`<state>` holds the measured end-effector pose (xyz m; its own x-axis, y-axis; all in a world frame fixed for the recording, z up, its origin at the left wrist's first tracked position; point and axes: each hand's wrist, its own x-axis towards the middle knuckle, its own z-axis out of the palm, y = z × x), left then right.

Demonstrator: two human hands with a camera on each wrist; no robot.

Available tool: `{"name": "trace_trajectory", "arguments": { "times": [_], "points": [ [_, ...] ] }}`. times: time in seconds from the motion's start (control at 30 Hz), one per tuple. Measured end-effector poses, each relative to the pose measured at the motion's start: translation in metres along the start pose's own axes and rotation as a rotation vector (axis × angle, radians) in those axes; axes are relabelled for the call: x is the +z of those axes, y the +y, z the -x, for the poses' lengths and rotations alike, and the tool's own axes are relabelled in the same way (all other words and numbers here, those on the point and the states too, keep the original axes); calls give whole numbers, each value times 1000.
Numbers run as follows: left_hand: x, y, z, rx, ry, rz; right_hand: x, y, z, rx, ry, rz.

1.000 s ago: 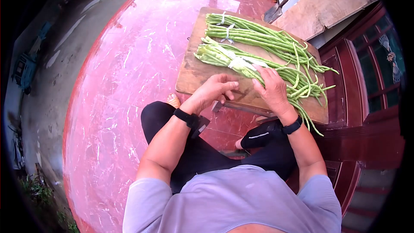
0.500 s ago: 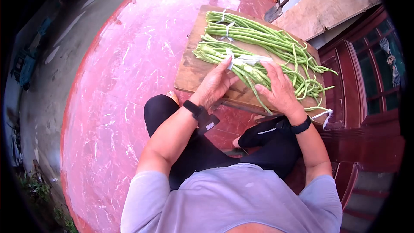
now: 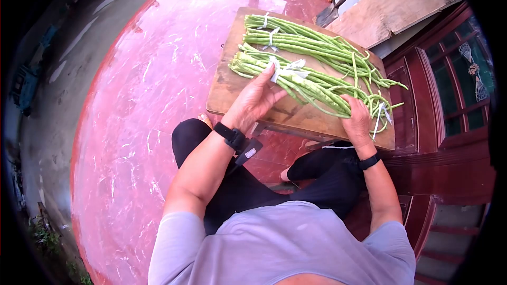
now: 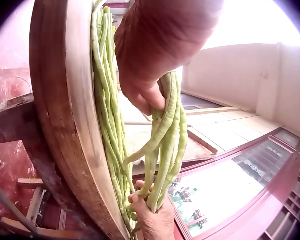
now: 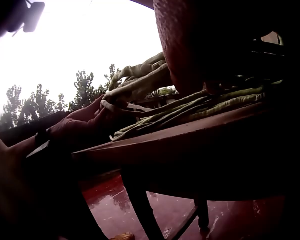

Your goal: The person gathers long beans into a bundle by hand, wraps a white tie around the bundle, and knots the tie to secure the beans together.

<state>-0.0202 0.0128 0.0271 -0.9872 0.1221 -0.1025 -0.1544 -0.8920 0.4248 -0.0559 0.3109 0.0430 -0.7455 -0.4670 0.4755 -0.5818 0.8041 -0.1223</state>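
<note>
Three bundles of long green beans lie across a wooden board. On the nearest bundle (image 3: 311,88), my left hand (image 3: 255,100) grips the tied end beside a white strip (image 3: 290,69). My right hand (image 3: 359,122) holds the same beans farther along, toward their loose ends. Seen from the left wrist, the beans (image 4: 165,145) run raised beside the board from my left hand (image 4: 162,45) down to my right hand (image 4: 155,215). In the right wrist view, the left hand (image 5: 80,122) has its fingers round the bean ends, and the right hand (image 5: 185,55) is dark.
Two other tied bundles (image 3: 301,34) lie at the board's far side. Another white strip (image 3: 381,119) hangs near the right edge of the wooden board (image 3: 224,92). A shovel (image 3: 327,15) leans beyond it, and a red door (image 3: 422,100) stands on the right.
My right hand has moved right and down along the nearest bundle and now grips it. My left hand has come to the bundle and holds it. The beans there are gathered more closely.
</note>
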Motion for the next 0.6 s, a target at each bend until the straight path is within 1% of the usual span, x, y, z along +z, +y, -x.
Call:
{"name": "trace_trajectory", "arguments": {
  "times": [0.03, 0.07, 0.17, 0.2, 0.3, 0.33, 0.43, 0.47, 0.57, 0.6],
  "points": [
    [8, 4, 2, -2, -10, -36, -7, 0, -3, -14, 36, -14],
    [13, 7, 4, -5, -18, -74, -15, 1, -7, -37, 29, -19],
    [-4, 19, -15, -41, 110, -472, -36, -7, -30, -47, 72, 72],
    [-16, 24, -24, -60, 5, -433, -42, -8, -38, -65, 85, 69],
    [-5, 31, -32, 30, -196, -165, -53, -10, -61, -85, 100, 148],
    [5, 30, -33, 107, -151, -195, -52, -9, -70, -86, 122, 144],
    [9, 32, -38, 72, -52, 34, -31, 17, -88, -72, 17, 209],
    [-1, 30, -42, 80, -45, 41, -17, 32, -94, -80, -107, 258],
    [-6, 20, -38, 32, 51, -215, 16, 59, -100, -16, -354, 354],
    [-6, 18, -37, 3, 39, -316, 22, 62, -102, 27, -353, 330]
  ]
}}
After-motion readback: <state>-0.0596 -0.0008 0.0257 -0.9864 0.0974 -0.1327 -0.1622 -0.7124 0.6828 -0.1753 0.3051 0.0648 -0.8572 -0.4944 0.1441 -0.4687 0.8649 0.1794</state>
